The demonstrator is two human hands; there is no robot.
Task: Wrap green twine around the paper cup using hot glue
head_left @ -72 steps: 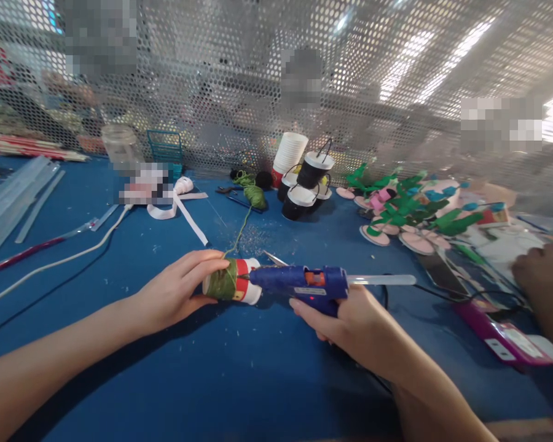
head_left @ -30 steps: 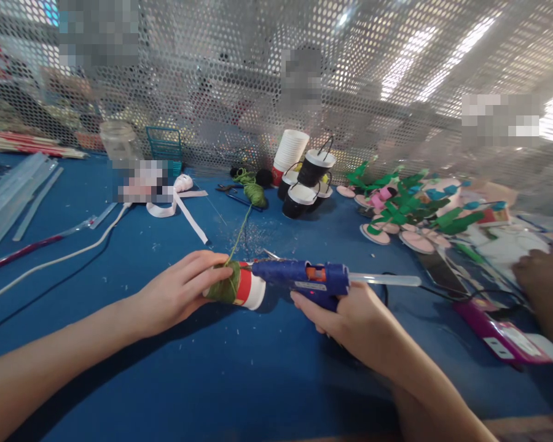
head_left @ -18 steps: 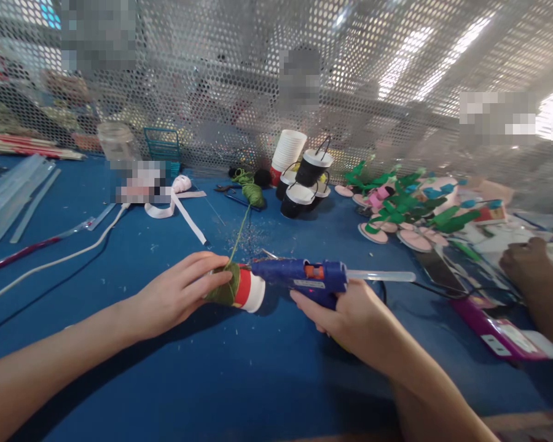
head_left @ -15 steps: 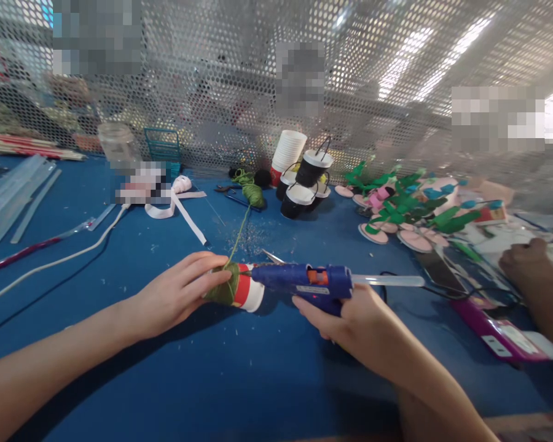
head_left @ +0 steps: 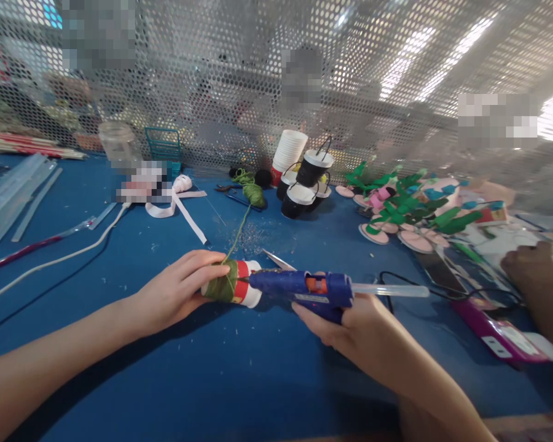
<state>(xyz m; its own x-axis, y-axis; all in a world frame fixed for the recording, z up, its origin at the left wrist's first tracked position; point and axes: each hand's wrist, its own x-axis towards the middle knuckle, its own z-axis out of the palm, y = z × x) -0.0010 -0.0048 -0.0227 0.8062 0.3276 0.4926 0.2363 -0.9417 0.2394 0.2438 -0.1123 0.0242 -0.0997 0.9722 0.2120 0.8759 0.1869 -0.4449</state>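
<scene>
My left hand (head_left: 177,290) is closed around a small paper cup (head_left: 245,290) lying on its side, red and white, partly wrapped in green yarn. The yarn strand (head_left: 239,231) runs back to a green yarn ball (head_left: 254,194). My right hand (head_left: 359,322) grips a blue hot glue gun (head_left: 304,286). Its nozzle touches the cup where the yarn wrap ends. A clear glue stick (head_left: 389,290) pokes out of the gun's back.
On the blue table (head_left: 203,380) stand white stacked cups (head_left: 289,151), black cups with handles (head_left: 306,181), green and pink foam flowers (head_left: 408,209), white ribbon (head_left: 179,202), glue sticks (head_left: 9,193), cables and scissors (head_left: 276,260). Another person's hand (head_left: 532,273) rests at the right. A perforated metal screen (head_left: 239,86) stands behind.
The cup has been turned a little in my left hand. The glue gun has shifted slightly right and down along the cup. The other person's hand at the right moved a little.
</scene>
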